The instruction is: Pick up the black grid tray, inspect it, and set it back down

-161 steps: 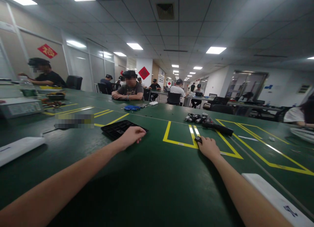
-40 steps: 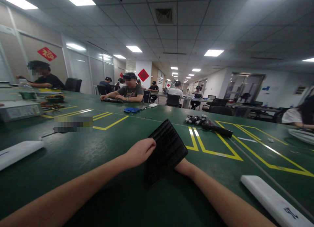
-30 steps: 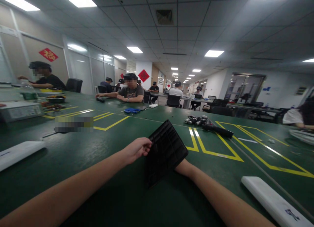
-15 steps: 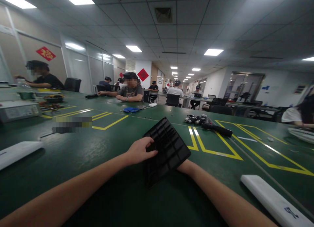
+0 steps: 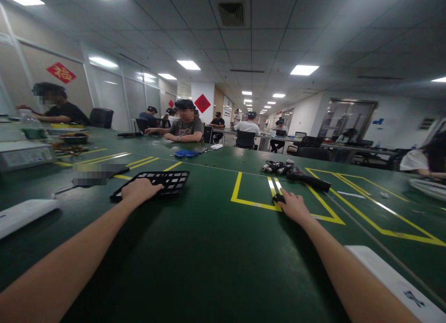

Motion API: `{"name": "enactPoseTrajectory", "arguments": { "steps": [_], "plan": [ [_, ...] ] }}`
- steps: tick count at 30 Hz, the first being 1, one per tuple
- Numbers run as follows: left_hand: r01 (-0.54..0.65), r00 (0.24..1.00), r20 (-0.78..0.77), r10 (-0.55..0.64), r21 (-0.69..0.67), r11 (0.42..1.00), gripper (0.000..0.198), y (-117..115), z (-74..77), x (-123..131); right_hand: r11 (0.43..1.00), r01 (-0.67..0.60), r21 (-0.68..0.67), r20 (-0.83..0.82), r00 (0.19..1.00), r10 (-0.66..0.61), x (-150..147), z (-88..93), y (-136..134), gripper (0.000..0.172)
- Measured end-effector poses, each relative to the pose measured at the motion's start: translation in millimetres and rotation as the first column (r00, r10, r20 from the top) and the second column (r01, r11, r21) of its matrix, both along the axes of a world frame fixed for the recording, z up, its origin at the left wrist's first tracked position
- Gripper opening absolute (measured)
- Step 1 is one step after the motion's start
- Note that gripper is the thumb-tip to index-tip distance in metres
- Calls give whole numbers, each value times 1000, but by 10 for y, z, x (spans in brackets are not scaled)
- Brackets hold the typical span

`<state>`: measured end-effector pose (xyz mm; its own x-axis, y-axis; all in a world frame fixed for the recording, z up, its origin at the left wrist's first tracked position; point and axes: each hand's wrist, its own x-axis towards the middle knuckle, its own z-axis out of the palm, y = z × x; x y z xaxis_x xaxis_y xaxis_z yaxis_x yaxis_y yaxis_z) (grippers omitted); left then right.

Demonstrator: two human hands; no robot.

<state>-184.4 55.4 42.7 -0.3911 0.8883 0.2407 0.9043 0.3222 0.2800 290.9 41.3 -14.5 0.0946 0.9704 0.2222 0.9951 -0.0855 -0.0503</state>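
My left hand (image 5: 140, 191) is closed on the near side of a black gridded tray (image 5: 176, 181), its thumb reaching over the cells. The tray is low over the green table, left of centre, across yellow tape lines. Whether it touches the table I cannot tell. Right of centre, my right hand (image 5: 295, 208) pinches a small black piece (image 5: 279, 198) above the yellow tape. What kind of piece it is does not show. Just beyond that hand lies a bundle of black cables with metal connectors (image 5: 278, 167), beside a thick black tube-like thing (image 5: 313, 182).
White slabs lie at the left (image 5: 26, 217) and right (image 5: 383, 272) of the table (image 5: 209, 258). A blue cloth-like item (image 5: 186, 154) sits near the far edge. A pale box (image 5: 26, 156) stands at left. A person (image 5: 184, 123) sits across the table.
My hands have moved apart. The tray has gone from the middle to the left with my left hand and is flatter. My right hand has come out from behind it, moving right with the small black piece.
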Motion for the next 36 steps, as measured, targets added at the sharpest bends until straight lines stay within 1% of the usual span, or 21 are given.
{"name": "enactPoseTrajectory", "arguments": {
  "steps": [2, 3, 6, 8, 10, 11, 13, 15, 17, 20, 22, 23, 24, 25, 27, 28, 29, 30, 32, 34, 36],
  "plan": [
    [-43, 997, -61, 39, -69, 997, 52, -19, 26, 8, 999, 37, -19, -5, 999, -37, 3, -17, 3, 53],
    [-34, 996, -84, 28, -78, 996, 49, -29, 52, 37, 998, 57, -9, -7, 998, -57, -6, -7, 2, 54],
    [86, 990, -113, -86, -9, 996, 38, -60, 114, 227, 994, 85, 68, -23, 996, -84, -100, 74, -11, 57],
    [187, 976, -123, -182, 33, 982, 41, -91, 88, 442, 993, 50, 104, -47, 998, -46, -248, 134, -33, 57],
    [334, 938, -123, -325, 58, 941, 51, -135, -16, 701, 994, -44, 103, -77, 996, 52, -468, 163, -77, 56],
    [416, 905, -122, -407, 64, 907, 54, -160, -92, 829, 988, -120, 94, -92, 987, 129, -596, 160, -109, 57],
    [640, 766, -134, -629, 71, 765, 58, -198, -267, 1044, 956, -287, 63, -146, 945, 294, -854, 118, -194, 57],
    [752, 654, -125, -746, 1, 659, 59, -208, -428, 1170, 900, -435, 29, -198, 880, 431, -1071, 49, -288, 59],
    [778, 618, -102, -779, -65, 625, 56, -190, -531, 1209, 847, -532, 1, -243, 821, 516, -1210, -13, -362, 57],
    [772, 622, -130, -772, -63, 633, 44, -183, -542, 1202, 804, -595, -21, -289, 773, 564, -1240, -15, -383, 53],
    [772, 623, -200, -756, 1, 636, 40, -253, -483, 1229, 816, -577, -15, -289, 784, 549, -1143, 53, -333, 53],
    [782, 613, -232, -756, 37, 622, 40, -317, -447, 1261, 838, -545, -2, -271, 807, 524, -1062, 98, -296, 53],
    [803, 587, -251, -769, 63, 593, 40, -398, -411, 1305, 870, -492, 18, -237, 844, 482, -961, 142, -256, 52],
    [835, 544, -253, -800, 67, 546, 39, -491, -380, 1358, 907, -419, 46, -191, 887, 419, -845, 178, -218, 51],
    [903, 421, -192, -886, -4, 430, 38, -683, -335, 1473, 965, -238, 110, -81, 966, 247, -584, 206, -154, 49],
    [922, 375, -145, -916, -49, 385, 38, -767, -323, 1526, 980, -148, 135, -35, 987, 154, -453, 195, -131, 47],
    [930, 348, -100, -932, -88, 356, 39, -837, -317, 1570, 988, -73, 139, -1, 997, 74, -331, 169, -113, 46],
    [931, 341, -65, -938, -113, 346, 40, -890, -316, 1604, 993, -13, 116, 9, 1000, 12, -225, 132, -100, 45],
    [924, 358, -31, -933, -129, 359, 41, -946, -325, 1641, 998, 48, 50, 1, 999, -48, -79, 48, -81, 45],
    [923, 364, -22, -931, -127, 364, 41, -953, -336, 1652, 998, 53, 19, -8, 999, -53, -23, -17, -66, 46],
    [924, 358, -55, -932, -121, 362, 38, -928, -330, 1654, 999, 44, 31, -1, 999, -44, -26, -45, -56, 46]
  ]
}}
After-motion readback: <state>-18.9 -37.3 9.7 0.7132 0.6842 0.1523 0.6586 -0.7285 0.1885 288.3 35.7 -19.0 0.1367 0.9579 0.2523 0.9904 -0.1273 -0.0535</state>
